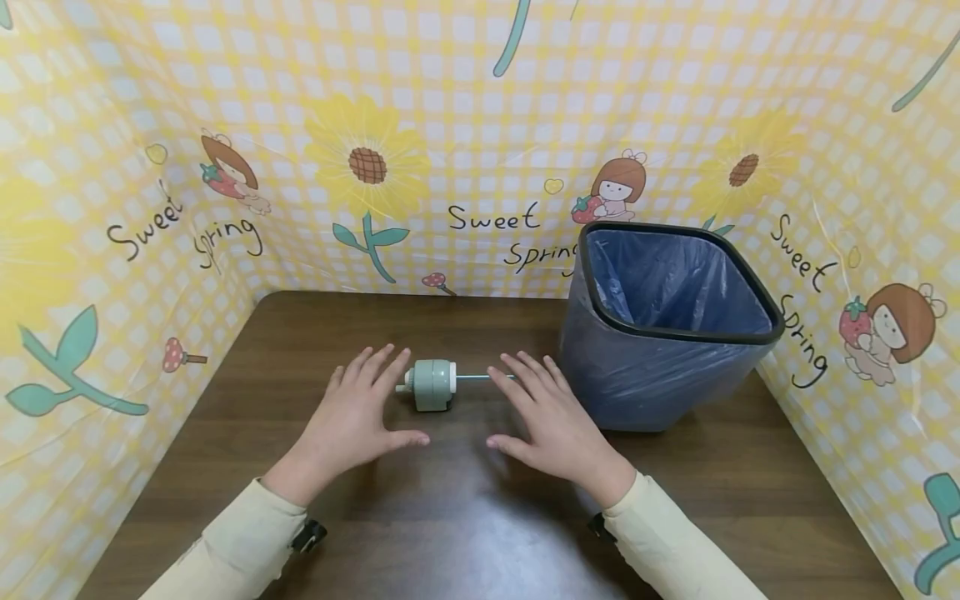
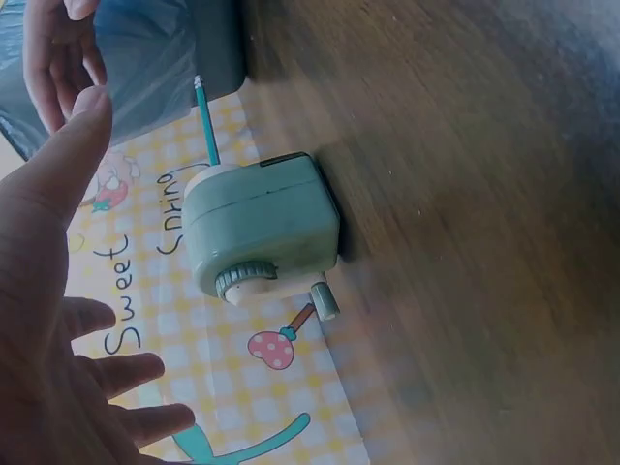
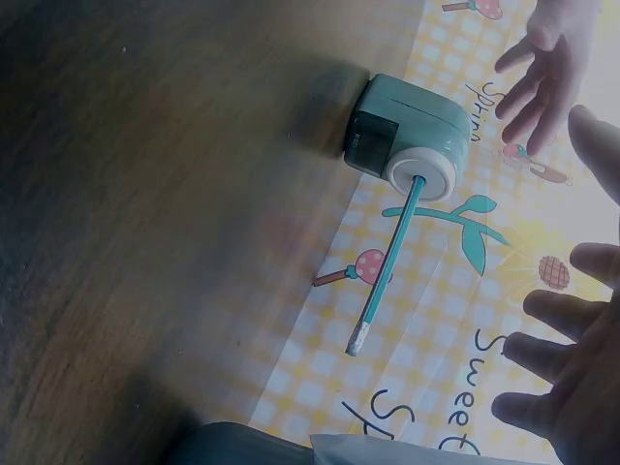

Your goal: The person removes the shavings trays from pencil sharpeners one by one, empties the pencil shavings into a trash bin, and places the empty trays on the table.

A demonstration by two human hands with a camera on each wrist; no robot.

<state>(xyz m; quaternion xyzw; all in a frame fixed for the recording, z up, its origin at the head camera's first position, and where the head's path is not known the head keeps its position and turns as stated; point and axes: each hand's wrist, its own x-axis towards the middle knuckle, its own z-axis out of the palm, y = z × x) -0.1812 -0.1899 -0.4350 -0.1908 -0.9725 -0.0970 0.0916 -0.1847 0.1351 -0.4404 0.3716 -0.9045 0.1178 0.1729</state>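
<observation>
A green crank pencil sharpener (image 1: 432, 386) sits on the brown table, its white front facing right. From that front a teal pencil (image 3: 390, 260) sticks out, with a white eraser at its free end. The crank knob (image 2: 325, 300) shows on the opposite side. My left hand (image 1: 360, 414) hovers just left of the sharpener, fingers spread and holding nothing. To the right, my right hand (image 1: 551, 425) is spread too, with its fingertips over the pencil's far end in the head view. Neither hand appears to grip anything.
A bin (image 1: 637, 375) with a black rim and a bluish plastic liner stands right of my right hand. Yellow checked cloth (image 1: 465, 150) with flowers and lettering encloses the back and both sides of the wooden table (image 1: 450, 533).
</observation>
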